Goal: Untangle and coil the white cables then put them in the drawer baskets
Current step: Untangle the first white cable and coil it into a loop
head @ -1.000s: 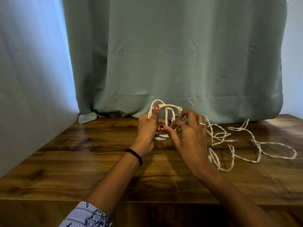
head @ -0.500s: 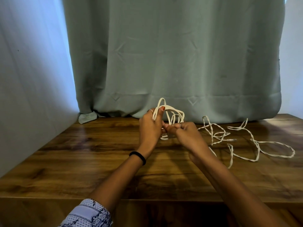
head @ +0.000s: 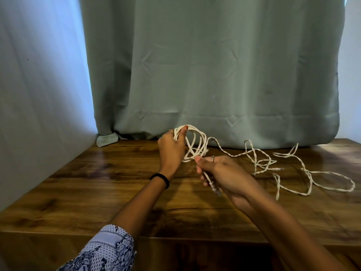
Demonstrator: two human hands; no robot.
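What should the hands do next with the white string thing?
Probably wind one more loop: the left hand holds a small coil, the right hand pinches the cable end, and a long twisted stretch of cable lies loose on the table.

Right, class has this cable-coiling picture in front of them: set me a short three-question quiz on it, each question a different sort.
1. True or false: the left hand holds the coil of white cable up off the wooden table.
2. What does the right hand grip? A) a cable end B) the curtain C) nothing
3. Fill in: the loose, twisted cable lies on the table to the person's ____.

Key: 1 true; 2 A; 3 right.
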